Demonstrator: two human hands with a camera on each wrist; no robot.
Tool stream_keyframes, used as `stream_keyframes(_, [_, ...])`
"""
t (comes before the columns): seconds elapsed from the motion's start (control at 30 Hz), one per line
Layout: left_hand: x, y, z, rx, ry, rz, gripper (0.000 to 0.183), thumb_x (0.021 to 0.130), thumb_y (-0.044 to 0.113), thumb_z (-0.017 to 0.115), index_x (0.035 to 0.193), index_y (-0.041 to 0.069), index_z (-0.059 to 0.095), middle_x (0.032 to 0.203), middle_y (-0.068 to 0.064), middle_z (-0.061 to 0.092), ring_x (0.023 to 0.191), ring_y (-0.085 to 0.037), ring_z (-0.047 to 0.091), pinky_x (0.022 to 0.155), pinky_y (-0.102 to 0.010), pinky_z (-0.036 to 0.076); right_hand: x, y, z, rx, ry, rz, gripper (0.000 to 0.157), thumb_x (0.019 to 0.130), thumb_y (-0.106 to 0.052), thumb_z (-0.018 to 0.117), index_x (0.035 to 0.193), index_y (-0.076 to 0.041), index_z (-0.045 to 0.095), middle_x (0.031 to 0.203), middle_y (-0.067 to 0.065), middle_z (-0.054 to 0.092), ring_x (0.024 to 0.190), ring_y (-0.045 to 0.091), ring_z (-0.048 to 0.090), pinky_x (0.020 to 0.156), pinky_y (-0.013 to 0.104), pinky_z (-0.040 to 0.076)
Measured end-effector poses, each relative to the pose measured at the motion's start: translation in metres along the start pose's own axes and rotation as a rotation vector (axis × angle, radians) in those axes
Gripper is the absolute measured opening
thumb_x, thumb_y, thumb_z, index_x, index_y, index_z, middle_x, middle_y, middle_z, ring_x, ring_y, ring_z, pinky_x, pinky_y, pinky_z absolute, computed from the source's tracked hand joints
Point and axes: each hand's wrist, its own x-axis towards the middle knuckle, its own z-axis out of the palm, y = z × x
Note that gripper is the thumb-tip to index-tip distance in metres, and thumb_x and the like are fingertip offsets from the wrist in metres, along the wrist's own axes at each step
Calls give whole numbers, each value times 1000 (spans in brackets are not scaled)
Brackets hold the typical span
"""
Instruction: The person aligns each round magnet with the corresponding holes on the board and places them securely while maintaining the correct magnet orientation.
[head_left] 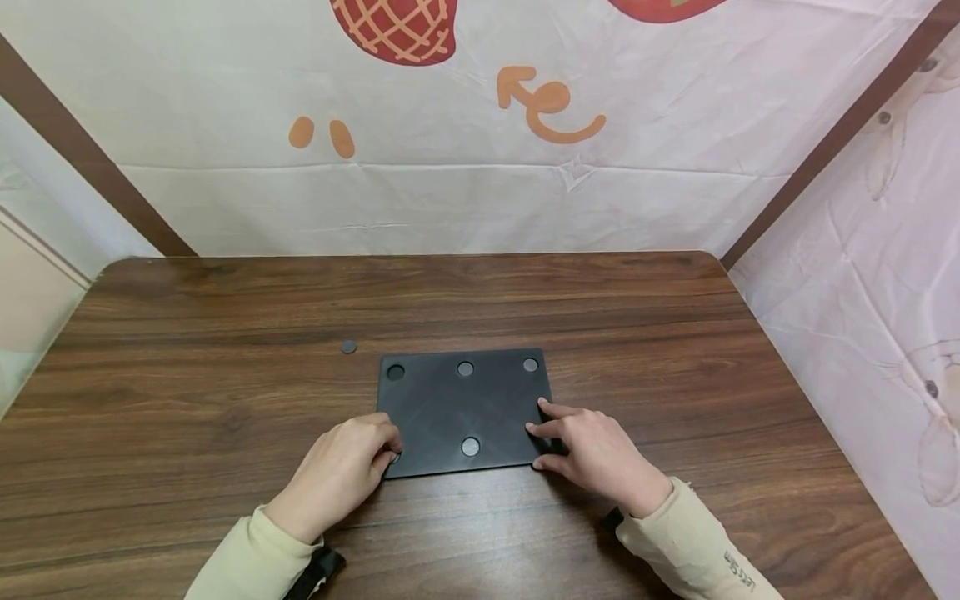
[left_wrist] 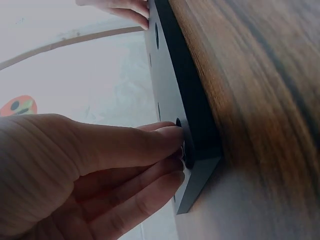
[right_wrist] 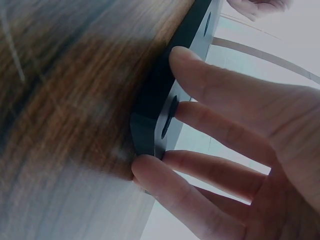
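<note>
A flat black board (head_left: 495,412) with round recesses lies on the wooden table. Grey discs sit in several recesses, among them a near-middle disc (head_left: 470,447) and a far-right disc (head_left: 531,365). Dark inside is the far-left recess (head_left: 395,372). At the near-left corner, my left hand (head_left: 345,467) pinches a small grey disc (head_left: 397,457) at the recess, mostly hidden by thumb and fingertips. My right hand (head_left: 592,446) rests spread around the near-right corner. In the right wrist view, its thumb (right_wrist: 187,57) touches the board's side, with a fingertip right at the corner recess (right_wrist: 170,117).
One loose dark grey disc (head_left: 348,347) lies on the wooden table (head_left: 225,400), just beyond the board's far-left corner. A printed white cloth (head_left: 465,200) hangs behind the table's far edge, and another hanging cloth (head_left: 862,275) flanks the right side.
</note>
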Motion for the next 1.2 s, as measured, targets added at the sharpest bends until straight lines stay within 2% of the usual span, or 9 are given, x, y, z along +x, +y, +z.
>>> stream_keyframes(0.13, [1, -1, 0, 3, -1, 2, 23, 74, -4, 76, 72, 16, 66, 73, 8, 58, 66, -7, 59, 55, -23, 48, 0, 0, 0, 0, -5, 0, 39, 77, -29, 80, 112, -13, 73, 130, 17, 60, 92, 30, 69, 57, 27, 49])
stream_keyframes(0.43, [7, -11, -6, -39, -45, -27, 17, 77, 5, 78, 79, 18, 67, 76, 9, 57, 66, -3, 55, 55, -23, 45, 0, 0, 1, 4, 3, -5, 39, 77, -29, 80, 112, -13, 74, 130, 16, 60, 98, 30, 69, 62, 33, 54])
stream_keyframes(0.6, [16, -24, -7, -3, 11, -57, 9, 84, 4, 71, 91, 9, 70, 89, -1, 59, 69, -11, 59, 57, -29, 48, 0, 0, 0, 4, 7, -5, 39, 76, -28, 81, 111, -13, 74, 129, 16, 60, 98, 30, 69, 63, 33, 54])
stream_keyframes(0.77, [21, -38, -9, 41, 43, -106, 20, 85, -2, 66, 105, 2, 67, 110, -16, 54, 73, -24, 61, 54, -34, 47, 0, 1, 0, 3, 8, -11, 39, 77, -29, 80, 111, -13, 74, 129, 16, 61, 97, 30, 69, 62, 32, 53])
stream_keyframes(0.87, [23, -43, -11, 51, 46, -117, 22, 86, -4, 64, 107, 1, 65, 119, -21, 50, 84, -32, 61, 55, -37, 49, 0, 1, 0, -1, 10, -12, 39, 77, -29, 80, 111, -13, 74, 129, 16, 61, 98, 30, 69, 62, 32, 54])
stream_keyframes(1.03, [26, -51, -12, 58, 53, -125, 21, 87, -5, 62, 108, -1, 64, 125, -25, 49, 107, -42, 56, 68, -49, 52, 0, 1, 1, 7, 10, -8, 39, 76, -29, 80, 111, -13, 74, 129, 16, 61, 94, 29, 69, 58, 28, 51])
stream_keyframes(1.2, [31, -57, -15, 59, 35, -139, 25, 87, -7, 60, 111, -5, 63, 129, -29, 47, 119, -46, 47, 86, -57, 48, 0, 2, 1, 11, 11, -9, 39, 76, -28, 81, 111, -13, 74, 129, 16, 61, 94, 29, 69, 58, 28, 50])
